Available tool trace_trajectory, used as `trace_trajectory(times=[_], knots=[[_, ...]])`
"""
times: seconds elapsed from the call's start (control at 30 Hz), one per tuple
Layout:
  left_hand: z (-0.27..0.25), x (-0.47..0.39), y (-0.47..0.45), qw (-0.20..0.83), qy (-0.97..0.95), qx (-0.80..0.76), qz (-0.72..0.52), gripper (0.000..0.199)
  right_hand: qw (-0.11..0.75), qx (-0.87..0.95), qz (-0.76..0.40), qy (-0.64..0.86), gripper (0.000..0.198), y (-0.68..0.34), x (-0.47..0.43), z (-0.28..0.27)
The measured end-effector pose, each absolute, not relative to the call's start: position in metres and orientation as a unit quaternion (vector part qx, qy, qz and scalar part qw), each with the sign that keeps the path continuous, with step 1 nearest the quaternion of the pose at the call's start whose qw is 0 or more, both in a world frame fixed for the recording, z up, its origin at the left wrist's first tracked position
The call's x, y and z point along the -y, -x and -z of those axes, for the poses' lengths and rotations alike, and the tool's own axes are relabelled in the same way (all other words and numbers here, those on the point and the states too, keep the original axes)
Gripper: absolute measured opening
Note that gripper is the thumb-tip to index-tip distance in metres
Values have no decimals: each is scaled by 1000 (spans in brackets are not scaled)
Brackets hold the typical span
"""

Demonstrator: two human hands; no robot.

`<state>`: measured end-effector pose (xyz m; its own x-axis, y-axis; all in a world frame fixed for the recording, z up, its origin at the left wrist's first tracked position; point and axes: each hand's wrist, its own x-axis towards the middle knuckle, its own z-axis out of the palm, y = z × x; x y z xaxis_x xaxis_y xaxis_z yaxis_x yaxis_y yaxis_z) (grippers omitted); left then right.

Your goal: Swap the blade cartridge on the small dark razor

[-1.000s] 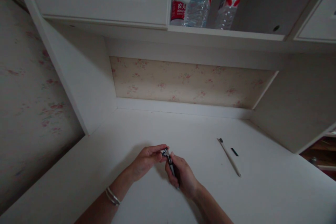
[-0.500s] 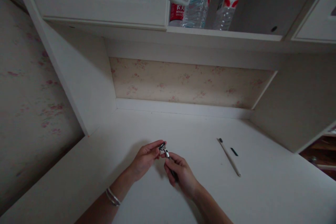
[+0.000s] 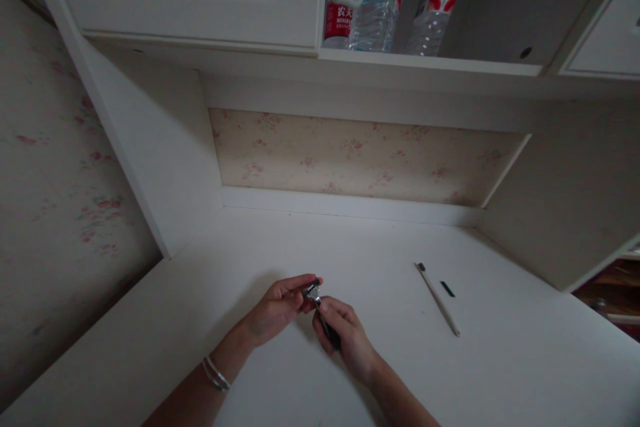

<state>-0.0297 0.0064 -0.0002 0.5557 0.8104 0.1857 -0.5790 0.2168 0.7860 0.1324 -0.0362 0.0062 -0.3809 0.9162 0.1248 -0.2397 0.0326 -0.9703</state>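
A small razor [image 3: 318, 307] with a bright metal head and a dark handle is held just above the white surface [image 3: 280, 240], near the front and a little left of centre. Its head points up and to the far left, pinched at the tip, and its handle slants down to the near right, mostly hidden inside a closed grip.

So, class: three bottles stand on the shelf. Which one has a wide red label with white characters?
The left bottle. The middle bottle is mostly clear; the right bottle has a white label with red marks.
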Motion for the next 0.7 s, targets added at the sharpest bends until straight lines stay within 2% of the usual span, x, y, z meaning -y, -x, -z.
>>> trace_trajectory(times=[0.3, 0.7], knots=[[0, -5, 30, 763, -459, -125, -438, 42, 490, 579, -555, 342, 40, -131, 42, -3], [9, -9, 33, 738, -504, -160, -419, 47, 488, 540, -582, 363, 45, -131, 42, -4]])
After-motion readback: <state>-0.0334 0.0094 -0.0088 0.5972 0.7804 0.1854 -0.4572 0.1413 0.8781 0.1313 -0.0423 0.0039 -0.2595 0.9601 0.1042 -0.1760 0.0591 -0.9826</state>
